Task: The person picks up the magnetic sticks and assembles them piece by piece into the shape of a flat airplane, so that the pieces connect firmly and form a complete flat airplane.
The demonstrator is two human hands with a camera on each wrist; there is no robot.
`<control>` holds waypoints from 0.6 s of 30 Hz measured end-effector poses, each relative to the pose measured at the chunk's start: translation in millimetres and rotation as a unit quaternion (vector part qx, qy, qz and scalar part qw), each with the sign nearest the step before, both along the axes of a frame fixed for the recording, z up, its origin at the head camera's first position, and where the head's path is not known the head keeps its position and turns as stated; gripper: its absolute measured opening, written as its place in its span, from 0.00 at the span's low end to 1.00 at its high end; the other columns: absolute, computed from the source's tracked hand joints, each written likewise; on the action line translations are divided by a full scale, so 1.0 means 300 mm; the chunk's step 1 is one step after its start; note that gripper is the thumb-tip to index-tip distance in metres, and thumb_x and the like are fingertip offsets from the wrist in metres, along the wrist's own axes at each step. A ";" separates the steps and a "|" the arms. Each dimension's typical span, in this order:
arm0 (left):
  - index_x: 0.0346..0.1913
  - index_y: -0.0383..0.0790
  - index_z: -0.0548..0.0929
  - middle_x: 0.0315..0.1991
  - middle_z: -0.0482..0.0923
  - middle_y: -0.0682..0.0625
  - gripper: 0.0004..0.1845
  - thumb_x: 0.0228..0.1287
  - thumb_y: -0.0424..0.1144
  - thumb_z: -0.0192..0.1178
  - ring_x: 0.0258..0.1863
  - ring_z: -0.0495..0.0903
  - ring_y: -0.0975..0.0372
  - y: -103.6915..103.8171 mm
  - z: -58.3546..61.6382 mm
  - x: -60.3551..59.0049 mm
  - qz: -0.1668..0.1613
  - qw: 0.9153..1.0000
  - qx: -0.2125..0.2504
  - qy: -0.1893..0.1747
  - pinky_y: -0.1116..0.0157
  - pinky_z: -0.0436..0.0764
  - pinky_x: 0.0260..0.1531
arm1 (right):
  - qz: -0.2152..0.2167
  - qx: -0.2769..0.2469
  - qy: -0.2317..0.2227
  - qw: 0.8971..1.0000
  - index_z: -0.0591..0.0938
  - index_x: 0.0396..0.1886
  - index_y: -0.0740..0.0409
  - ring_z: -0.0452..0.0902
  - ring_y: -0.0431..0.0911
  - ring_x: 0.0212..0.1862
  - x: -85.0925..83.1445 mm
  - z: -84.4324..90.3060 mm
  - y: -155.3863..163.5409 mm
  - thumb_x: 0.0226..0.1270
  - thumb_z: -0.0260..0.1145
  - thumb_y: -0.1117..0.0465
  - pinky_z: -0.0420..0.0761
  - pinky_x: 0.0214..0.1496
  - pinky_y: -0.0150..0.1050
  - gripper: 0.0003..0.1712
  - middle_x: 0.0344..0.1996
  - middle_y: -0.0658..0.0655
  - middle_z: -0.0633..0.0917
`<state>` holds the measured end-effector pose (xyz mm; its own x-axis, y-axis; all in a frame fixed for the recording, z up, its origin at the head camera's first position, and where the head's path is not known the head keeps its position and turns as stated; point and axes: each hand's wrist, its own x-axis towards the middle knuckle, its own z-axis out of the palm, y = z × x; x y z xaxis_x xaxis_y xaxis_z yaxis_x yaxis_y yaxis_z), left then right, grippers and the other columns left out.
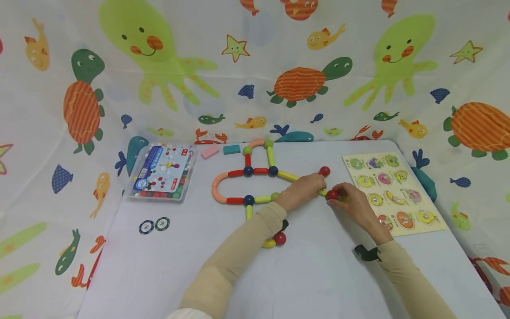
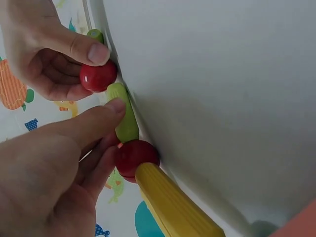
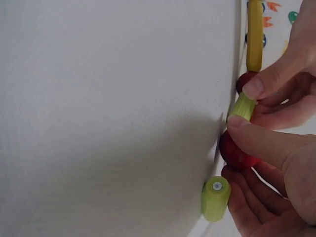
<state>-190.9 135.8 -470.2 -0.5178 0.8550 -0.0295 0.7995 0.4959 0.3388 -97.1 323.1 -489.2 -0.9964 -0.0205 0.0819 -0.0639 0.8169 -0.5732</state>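
My left hand (image 1: 304, 190) pinches a short green rod (image 2: 127, 118) between thumb and fingers. One end of that rod meets a red ball (image 2: 136, 157), which joins a yellow rod (image 2: 175, 202). At the other end, my right hand (image 1: 352, 204) holds another red ball (image 1: 331, 194) in its fingertips, touching or nearly touching the rod. A second green rod (image 3: 215, 200) lies beside the right fingers in the right wrist view. To the left spreads a flat figure of rods, arcs and balls, including blue balls (image 1: 273, 171); my left forearm hides part of it.
A clear box (image 1: 187, 189) of balls and rods stands at the back left. Pink (image 1: 210, 152) and teal blocks (image 1: 231, 149) lie near the back edge, and two round chips (image 1: 146, 227) at left. A fruit picture board (image 1: 422, 223) lies right of my right hand.
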 end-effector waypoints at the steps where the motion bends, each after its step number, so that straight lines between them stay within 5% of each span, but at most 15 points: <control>1: 0.53 0.43 0.87 0.47 0.81 0.53 0.11 0.71 0.33 0.62 0.42 0.74 0.64 0.002 0.000 0.001 0.000 1.000 -0.002 0.010 0.76 0.74 0.44 | 0.000 0.001 0.000 1.000 0.80 0.52 0.60 0.83 0.51 0.46 0.000 -0.001 -0.001 0.60 0.77 0.61 0.80 0.49 0.38 0.22 0.46 0.60 0.86; 8: 0.49 0.43 0.87 0.41 0.79 0.53 0.08 0.73 0.35 0.61 0.40 0.73 0.64 0.009 -0.011 -0.001 -0.003 0.999 -0.011 0.042 0.75 0.72 0.40 | 0.000 0.004 0.003 1.000 0.80 0.52 0.62 0.83 0.53 0.46 0.001 -0.004 -0.006 0.59 0.78 0.62 0.81 0.51 0.49 0.23 0.46 0.61 0.85; 18: 0.51 0.44 0.86 0.42 0.80 0.53 0.08 0.74 0.37 0.59 0.40 0.73 0.65 0.012 -0.014 -0.016 -0.017 0.998 -0.003 0.059 0.76 0.73 0.43 | -0.006 0.009 0.006 1.000 0.80 0.51 0.61 0.82 0.53 0.45 -0.001 0.003 0.000 0.59 0.78 0.62 0.81 0.50 0.47 0.23 0.45 0.61 0.86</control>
